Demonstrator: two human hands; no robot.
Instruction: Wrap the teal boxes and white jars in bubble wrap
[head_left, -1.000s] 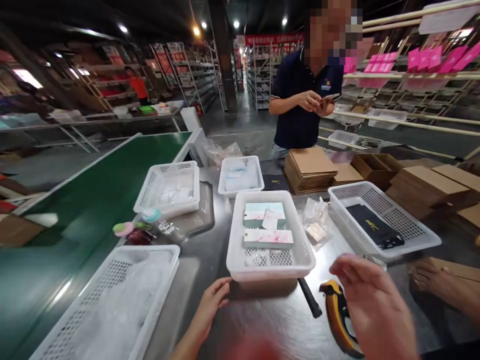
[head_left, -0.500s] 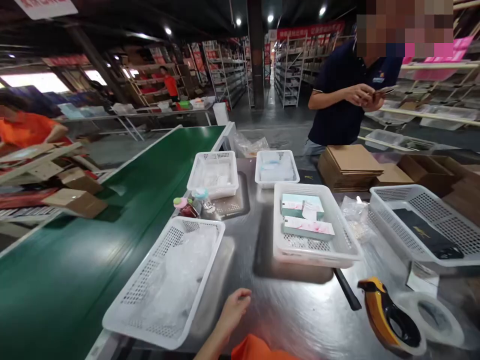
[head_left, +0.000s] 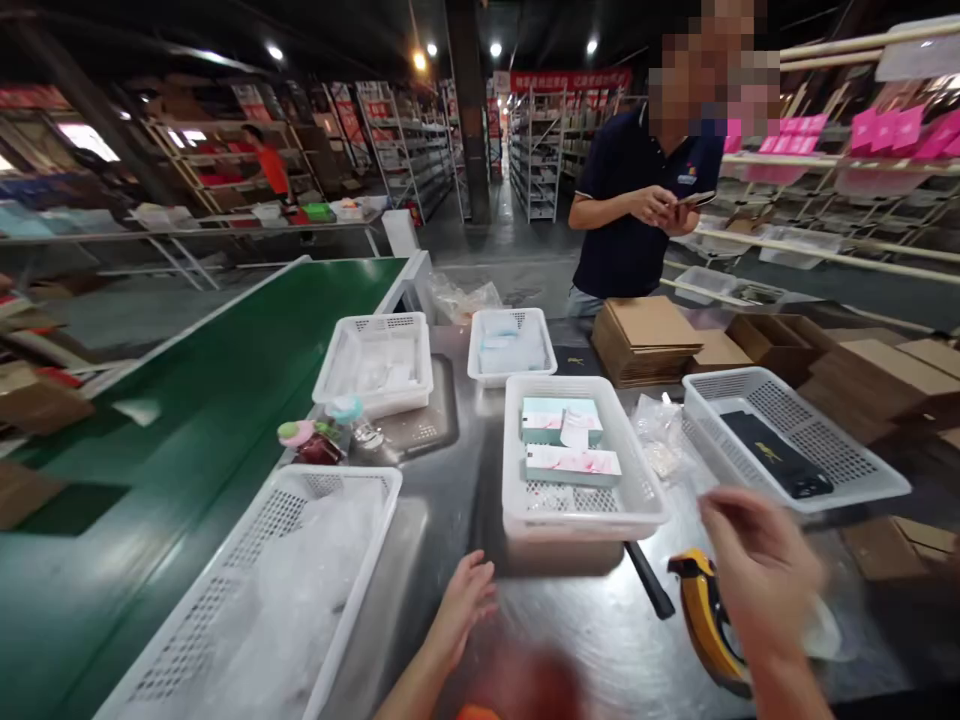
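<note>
Over the bare steel, my left hand [head_left: 463, 605] is held with fingers apart and nothing in it. My right hand [head_left: 761, 570] hovers over an orange tape dispenser [head_left: 705, 610], partly hiding it; its fingers look bent but are smeared by motion. A black handle [head_left: 651, 580] sticks out from under a white basket [head_left: 517, 500]. Inside that basket are pale green and pink boxes [head_left: 574, 464] and a paper slip [head_left: 575, 428]. To the left of my left hand, another white basket [head_left: 386, 490] holds clear plastic bags [head_left: 300, 580].
A green conveyor [head_left: 225, 420] runs along the left. Two small white baskets [head_left: 373, 365] stand at the back, near capped bottles [head_left: 315, 440]. Flat cardboard [head_left: 649, 335] is stacked behind, by a person [head_left: 630, 220] holding a phone. A basket [head_left: 862, 465] with a dark pouch lies right.
My right hand has come into view over the tape dispenser. My left hand's fingers have spread. The view has swung to the right, and a blurred reddish shape shows at the bottom edge.
</note>
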